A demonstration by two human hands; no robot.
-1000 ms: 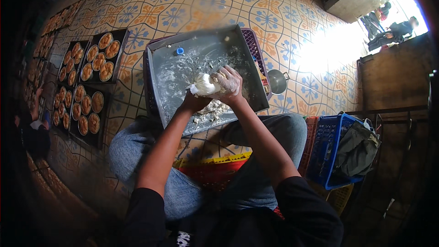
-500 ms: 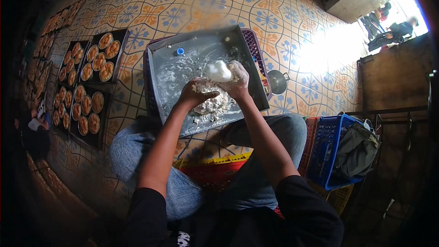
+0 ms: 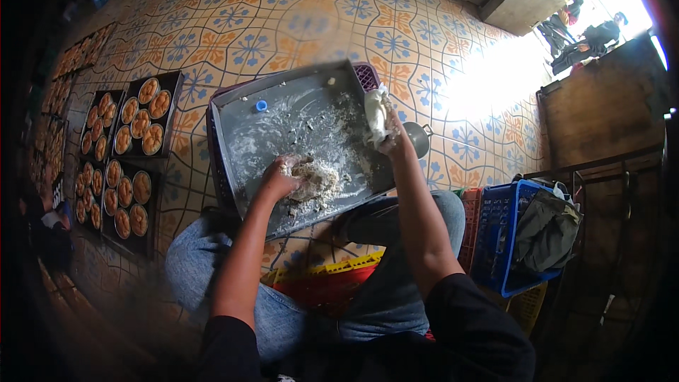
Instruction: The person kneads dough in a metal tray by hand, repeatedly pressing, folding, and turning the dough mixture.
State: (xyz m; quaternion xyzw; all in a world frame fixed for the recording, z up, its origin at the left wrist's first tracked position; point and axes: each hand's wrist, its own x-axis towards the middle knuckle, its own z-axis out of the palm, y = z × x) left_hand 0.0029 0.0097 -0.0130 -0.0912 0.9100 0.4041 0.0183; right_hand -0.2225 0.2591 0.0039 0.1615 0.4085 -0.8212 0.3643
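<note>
Two hands, well apart: right hand [image 3: 387,139] grips a white bundle [image 3: 376,112], probably a plastic bag, at the right edge of the grey tray [image 3: 244,138]; left hand [image 3: 283,180] is curled into the left side of the crumbly pale heap [image 3: 320,184], can't tell if it's closed on any. Looks partway: heap is gathered in the tray's near half, but loose, not yet one mass, with powder smeared beyond it

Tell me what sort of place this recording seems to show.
Probably a small bakery or food workshop: what look like golden pastries sit in dark trays on the patterned tile floor, and the left hand touches a crumbly, floury-looking mass in a wide grey tray.
</note>
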